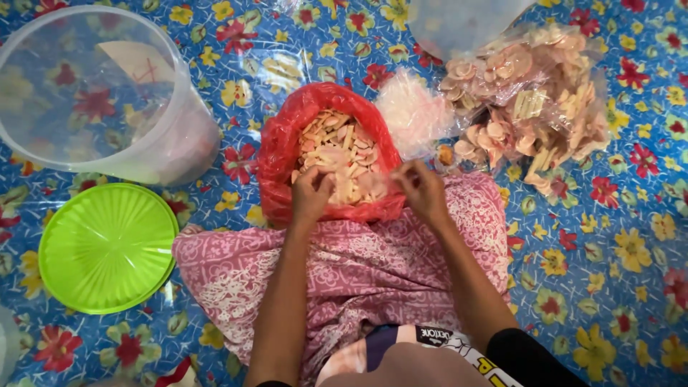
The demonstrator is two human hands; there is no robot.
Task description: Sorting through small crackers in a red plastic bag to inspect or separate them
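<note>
Both hands worked in a red plastic bag of pale crackers.
Left hand (312,192), grip closed on crackers, sat inside the red bag (279,154) on the pink patterned cloth (358,272). Right hand (423,190) pinched the bag's rim. Clear cracker bags (530,100) lay upper right; clear tub (100,93) upper left, its white label bearing a red mark; green lid (107,247) below, all on the blue floral mat (609,251).

The left hand (312,193) hides its fingertips among the pale crackers (342,154). Far left of it, the clear tub (100,93) is cut by the edge. Up right of the right hand (423,190), another clear container (466,21) is cut off.
</note>
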